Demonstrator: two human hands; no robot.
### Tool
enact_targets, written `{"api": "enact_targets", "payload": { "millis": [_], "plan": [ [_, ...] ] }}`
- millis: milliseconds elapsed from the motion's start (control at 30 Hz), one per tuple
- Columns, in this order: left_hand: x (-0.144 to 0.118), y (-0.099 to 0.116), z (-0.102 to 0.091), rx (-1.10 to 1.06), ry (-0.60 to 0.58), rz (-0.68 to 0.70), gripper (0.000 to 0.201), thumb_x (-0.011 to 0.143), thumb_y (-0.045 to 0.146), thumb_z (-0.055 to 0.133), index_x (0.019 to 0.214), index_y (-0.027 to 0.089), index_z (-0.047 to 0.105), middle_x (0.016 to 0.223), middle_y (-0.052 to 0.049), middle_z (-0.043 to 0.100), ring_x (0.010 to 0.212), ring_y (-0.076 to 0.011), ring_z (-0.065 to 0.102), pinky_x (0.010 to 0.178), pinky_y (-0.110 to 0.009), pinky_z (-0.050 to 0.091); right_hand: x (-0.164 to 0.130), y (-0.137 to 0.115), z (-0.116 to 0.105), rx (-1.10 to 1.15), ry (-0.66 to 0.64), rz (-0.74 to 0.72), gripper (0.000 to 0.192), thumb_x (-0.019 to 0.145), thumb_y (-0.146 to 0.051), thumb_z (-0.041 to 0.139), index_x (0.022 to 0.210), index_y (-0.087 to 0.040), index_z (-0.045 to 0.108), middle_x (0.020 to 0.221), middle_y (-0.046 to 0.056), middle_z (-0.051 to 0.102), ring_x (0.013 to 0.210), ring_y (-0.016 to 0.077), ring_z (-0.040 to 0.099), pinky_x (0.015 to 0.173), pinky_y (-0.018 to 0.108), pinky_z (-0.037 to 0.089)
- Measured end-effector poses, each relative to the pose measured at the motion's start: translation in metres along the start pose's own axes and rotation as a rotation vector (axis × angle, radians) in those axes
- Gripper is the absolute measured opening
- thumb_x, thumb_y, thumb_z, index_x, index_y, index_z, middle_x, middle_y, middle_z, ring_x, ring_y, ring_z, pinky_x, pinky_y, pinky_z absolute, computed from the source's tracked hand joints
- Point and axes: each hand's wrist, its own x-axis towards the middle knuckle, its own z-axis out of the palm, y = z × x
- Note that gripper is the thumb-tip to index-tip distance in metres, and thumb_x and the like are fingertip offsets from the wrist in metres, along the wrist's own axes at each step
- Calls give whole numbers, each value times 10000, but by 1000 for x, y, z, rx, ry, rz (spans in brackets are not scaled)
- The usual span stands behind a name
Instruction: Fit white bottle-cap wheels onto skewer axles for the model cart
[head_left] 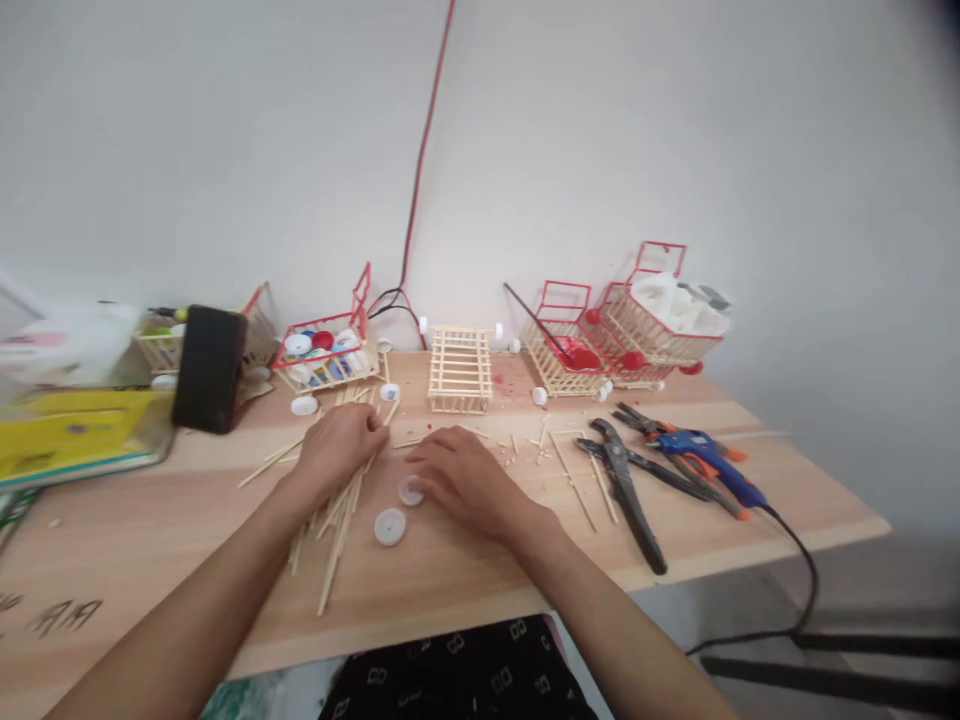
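Our left hand (341, 440) curls over wooden sticks (341, 525), grip hidden, we can't tell! From our right hand (465, 480), loosely open, fingertips at one white cap (410, 490), a second cap (389, 527) sits at eight o'clock, black pliers (630, 500) at three; table (457, 585) runs to its edge at six.

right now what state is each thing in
left hand, curled over sticks
right hand, partly over far cap
sticks, loose
near cap, uncovered
cutter, handles spread
glue gun, corded, lying down
middle cart, unpainted, wheels up
cap cart, filled
far right cart, heaped full
phone, propped up
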Motion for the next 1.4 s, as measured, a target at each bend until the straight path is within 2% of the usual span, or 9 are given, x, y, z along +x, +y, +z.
{"api": "enact_targets", "payload": {
  "millis": [233, 467, 567, 700, 800, 900, 967, 1133, 1400],
  "plan": [
    [10, -18, -13, -243, -78, -13, 297, 713, 349, 466, 484, 168, 406, 450, 46, 322, 434, -83, 312, 441, -213, 196, -2, 10, 2, 139, 217, 178, 174, 912, -220, 460, 972, -194, 621, 935, 56, 649, 904, 181, 564, 814, 320, 429],
    [3, -12, -14, -359, -231, 78, 316, 779, 406, 389, 564, 176, 420, 490, 34, 407, 423, -82, 340, 422, -204, 262, -1, 9, 3, 165, 230, 230, 166, 902, -232, 481, 934, -210, 643, 912, 42, 670, 877, 175, 592, 775, 298, 438],
    [3, -11, -18, -294, -215, 95, 331, 787, 399, 395, 547, 173, 421, 490, 35, 397, 439, -86, 348, 442, -210, 261, -2, 9, 4, 166, 241, 238, 172, 901, -238, 480, 932, -214, 647, 906, 39, 676, 865, 177, 599, 769, 298, 442],
    [4, -19, -27, -114, -88, 69, 329, 741, 347, 492, 480, 167, 405, 473, 34, 366, 490, -103, 373, 489, -234, 224, -2, 10, 6, 164, 239, 245, 176, 899, -243, 480, 921, -216, 653, 897, 40, 681, 852, 181, 603, 762, 304, 446],
    [1, -22, -33, 18, -4, 27, 241, 723, 317, 524, 539, 165, 493, 531, 12, 480, 557, -136, 450, 530, -245, 248, -2, 9, 5, 161, 226, 252, 171, 897, -239, 485, 914, -212, 653, 895, 36, 682, 854, 178, 605, 763, 300, 445],
    [-5, -14, -30, 105, 67, 16, 141, 756, 299, 506, 755, 178, 577, 719, -29, 606, 694, -182, 537, 578, -256, 295, -2, 8, 4, 156, 225, 260, 167, 897, -242, 488, 905, -209, 652, 889, 36, 683, 848, 178, 606, 760, 298, 443],
    [-11, -4, -23, 133, 53, 62, 157, 798, 307, 479, 816, 197, 589, 818, -37, 644, 783, -193, 569, 619, -259, 334, -1, 8, 4, 153, 222, 257, 167, 898, -246, 488, 899, -208, 651, 886, 38, 683, 845, 179, 605, 759, 298, 442],
    [-18, 13, 0, 208, -38, 97, 146, 799, 278, 499, 761, 179, 598, 805, -74, 664, 809, -229, 607, 666, -296, 396, 0, 9, 6, 151, 231, 239, 164, 895, -235, 489, 892, -205, 650, 874, 37, 680, 844, 179, 600, 756, 299, 439],
    [-13, 12, 3, 253, -21, 14, 146, 752, 181, 466, 757, 159, 610, 828, -108, 675, 826, -237, 628, 657, -297, 409, -1, 8, 6, 171, 238, 215, 150, 893, -219, 498, 896, -211, 648, 870, 31, 678, 833, 172, 594, 753, 296, 439]
  ]
}}
